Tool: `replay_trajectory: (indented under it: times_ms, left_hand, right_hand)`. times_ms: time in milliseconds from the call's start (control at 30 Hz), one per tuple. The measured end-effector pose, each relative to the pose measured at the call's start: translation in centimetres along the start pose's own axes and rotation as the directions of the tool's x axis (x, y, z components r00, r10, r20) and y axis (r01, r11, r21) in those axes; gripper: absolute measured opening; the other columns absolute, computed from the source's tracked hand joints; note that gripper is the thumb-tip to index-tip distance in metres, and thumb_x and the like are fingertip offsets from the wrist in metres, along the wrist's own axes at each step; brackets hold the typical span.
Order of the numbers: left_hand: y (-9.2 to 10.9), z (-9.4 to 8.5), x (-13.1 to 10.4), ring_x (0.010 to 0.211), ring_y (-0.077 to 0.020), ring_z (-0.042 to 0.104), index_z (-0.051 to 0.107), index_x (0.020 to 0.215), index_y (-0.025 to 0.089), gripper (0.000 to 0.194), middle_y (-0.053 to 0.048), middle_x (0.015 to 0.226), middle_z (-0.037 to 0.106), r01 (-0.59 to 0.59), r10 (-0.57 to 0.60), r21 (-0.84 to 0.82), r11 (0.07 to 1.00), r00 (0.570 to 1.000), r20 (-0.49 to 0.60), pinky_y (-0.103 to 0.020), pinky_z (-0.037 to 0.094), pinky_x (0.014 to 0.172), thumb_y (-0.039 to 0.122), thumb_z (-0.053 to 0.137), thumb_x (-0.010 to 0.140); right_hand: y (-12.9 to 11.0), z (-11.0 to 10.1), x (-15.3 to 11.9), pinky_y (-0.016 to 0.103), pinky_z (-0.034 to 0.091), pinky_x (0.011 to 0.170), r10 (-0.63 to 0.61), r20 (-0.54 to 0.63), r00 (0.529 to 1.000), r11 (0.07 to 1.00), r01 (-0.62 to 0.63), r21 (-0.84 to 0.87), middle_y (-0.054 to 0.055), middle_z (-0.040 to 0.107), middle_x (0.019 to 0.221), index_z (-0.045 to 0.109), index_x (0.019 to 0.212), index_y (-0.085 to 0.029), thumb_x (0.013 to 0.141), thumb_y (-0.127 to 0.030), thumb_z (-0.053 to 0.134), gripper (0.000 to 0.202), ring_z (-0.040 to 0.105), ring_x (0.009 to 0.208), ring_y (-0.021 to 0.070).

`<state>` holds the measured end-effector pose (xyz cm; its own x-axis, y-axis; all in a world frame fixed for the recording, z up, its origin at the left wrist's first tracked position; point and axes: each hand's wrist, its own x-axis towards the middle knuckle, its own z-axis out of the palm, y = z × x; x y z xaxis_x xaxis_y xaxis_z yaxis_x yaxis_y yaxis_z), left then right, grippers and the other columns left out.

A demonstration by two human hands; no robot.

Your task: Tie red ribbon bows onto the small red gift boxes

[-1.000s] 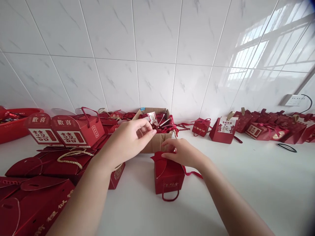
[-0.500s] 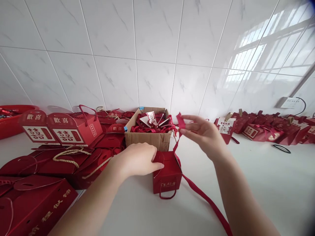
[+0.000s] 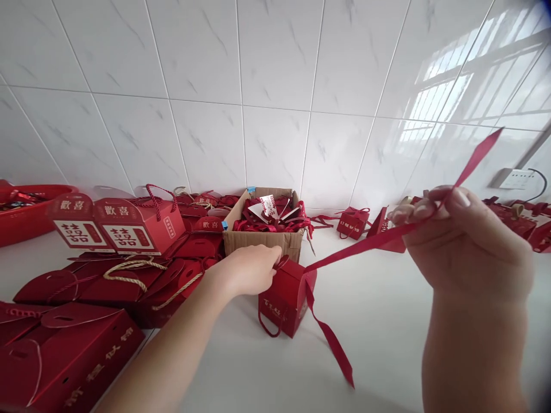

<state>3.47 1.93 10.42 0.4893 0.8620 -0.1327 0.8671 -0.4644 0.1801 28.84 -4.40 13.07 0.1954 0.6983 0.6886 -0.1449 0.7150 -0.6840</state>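
A small red gift box with gold characters and a cord handle stands tilted on the white surface. My left hand grips its top left edge, fingers partly hidden behind the box. From the box's right side runs a red ribbon, pulled taut up to my right hand, which pinches it between thumb and fingers. One ribbon end sticks up beyond the thumb; the other tail hangs from the box and trails onto the table.
Behind the box, a cardboard carton holds ribbons and cards. Larger red gift boxes are stacked at left, near a red basin. A small ribboned box stands by the wall, with several more boxes at right.
My right hand has moved right and toward me, drawing the ribbon out long. The gift box has turned and tilted under my left hand, and the ribbon's other tail has shortened.
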Motion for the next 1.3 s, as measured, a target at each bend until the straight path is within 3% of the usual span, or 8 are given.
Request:
replay_trajectory:
  times_ms: [167, 233, 300, 400, 500, 733, 933, 1300]
  left_hand:
    - [-0.8, -0.1, 0.8, 0.046, -0.0161, 0.045, 0.047, 0.097, 0.022, 0.017, -0.003, 0.069, 0.059, 0.103, -0.102, -0.107, 0.989, 0.995, 0.012, -0.026, 0.025, 0.043, 0.025, 0.04, 0.082]
    - [-1.0, -0.2, 1.0, 0.052, -0.0181, 0.051, 0.046, 0.103, 0.021, 0.023, -0.005, 0.075, 0.062, 0.106, -0.104, -0.136, 0.985, 0.994, 0.017, -0.026, 0.029, 0.044, 0.03, 0.039, 0.084]
    - [-1.1, -0.3, 1.1, 0.06, -0.0204, 0.057, 0.044, 0.11, 0.02, 0.029, -0.007, 0.081, 0.063, 0.103, -0.102, -0.148, 0.984, 0.995, 0.009, -0.026, 0.033, 0.046, 0.034, 0.039, 0.084]
    - [-1.3, -0.4, 1.1, 0.066, -0.0212, 0.06, 0.039, 0.119, 0.019, 0.038, -0.009, 0.093, 0.064, 0.106, -0.106, -0.159, 0.982, 0.994, 0.005, -0.026, 0.036, 0.048, 0.03, 0.041, 0.083]
    - [-1.4, -0.3, 1.1, 0.067, -0.0208, 0.061, 0.037, 0.125, 0.019, 0.045, -0.01, 0.099, 0.064, 0.109, -0.108, -0.157, 0.981, 0.994, 0.019, -0.026, 0.037, 0.049, 0.027, 0.043, 0.081]
    - [-1.7, -0.1, 1.2, 0.064, -0.0205, 0.06, 0.036, 0.127, 0.019, 0.047, -0.011, 0.099, 0.065, 0.099, -0.098, -0.148, 0.984, 0.995, 0.015, -0.026, 0.035, 0.048, 0.027, 0.041, 0.081]
    - [-1.5, -0.3, 1.0, 0.064, -0.0203, 0.058, 0.04, 0.122, 0.019, 0.041, -0.011, 0.1, 0.065, 0.118, -0.115, -0.141, 0.983, 0.993, 0.032, -0.026, 0.035, 0.048, 0.029, 0.04, 0.083]
    - [-1.0, -0.6, 0.6, 0.052, -0.017, 0.053, 0.046, 0.113, 0.019, 0.034, -0.008, 0.089, 0.065, 0.125, -0.124, -0.162, 0.979, 0.992, 0.015, -0.026, 0.032, 0.044, 0.027, 0.043, 0.08]
  right_hand:
    - [2.6, 2.0, 0.3, 0.031, 0.045, 0.064, 0.221, 0.133, 0.966, 0.968, -0.201, -0.149, 0.001, 0.058, 0.066, 0.064, 0.068, -0.023, 0.084, -0.035, 0.055, 0.022, 0.057, 0.066, 0.0154]
    - [4.7, 3.3, 0.3, 0.028, 0.04, 0.06, 0.413, 0.221, 0.883, 0.887, -0.335, -0.318, 0.001, 0.058, 0.07, 0.063, 0.071, -0.02, 0.079, -0.039, 0.061, 0.021, 0.053, 0.065, 0.0141]
    - [6.9, 4.4, 0.1, 0.025, 0.031, 0.051, 0.571, 0.309, 0.761, 0.783, -0.392, -0.484, -0.001, 0.051, 0.065, 0.058, 0.067, -0.018, 0.078, -0.044, 0.059, 0.028, 0.042, 0.056, 0.0106]
    - [9.6, 5.4, -0.3, 0.025, 0.021, 0.047, 0.682, 0.364, 0.635, 0.691, -0.396, -0.604, -0.005, 0.035, 0.053, 0.045, 0.056, -0.018, 0.077, -0.045, 0.055, 0.036, 0.028, 0.049, 0.0078]
    - [11.1, 5.6, -0.7, 0.025, 0.02, 0.046, 0.737, 0.38, 0.559, 0.646, -0.418, -0.638, -0.005, 0.032, 0.051, 0.04, 0.054, -0.018, 0.076, -0.045, 0.053, 0.037, 0.028, 0.048, 0.0078]
    - [11.4, 5.4, -0.9, 0.024, 0.023, 0.046, 0.751, 0.407, 0.52, 0.64, -0.426, -0.639, -0.004, 0.036, 0.053, 0.045, 0.056, -0.018, 0.073, -0.035, 0.054, 0.025, 0.031, 0.049, 0.0083]
    - [11.4, 5.6, -0.9, 0.024, 0.021, 0.045, 0.734, 0.401, 0.548, 0.661, -0.441, -0.608, -0.005, 0.034, 0.054, 0.043, 0.057, -0.018, 0.076, -0.044, 0.052, 0.034, 0.03, 0.049, 0.0078]
    - [10.8, 5.8, -0.8, 0.025, 0.02, 0.048, 0.702, 0.456, 0.547, 0.702, -0.424, -0.572, -0.005, 0.031, 0.055, 0.04, 0.055, -0.019, 0.075, -0.034, 0.051, 0.027, 0.025, 0.05, 0.0083]
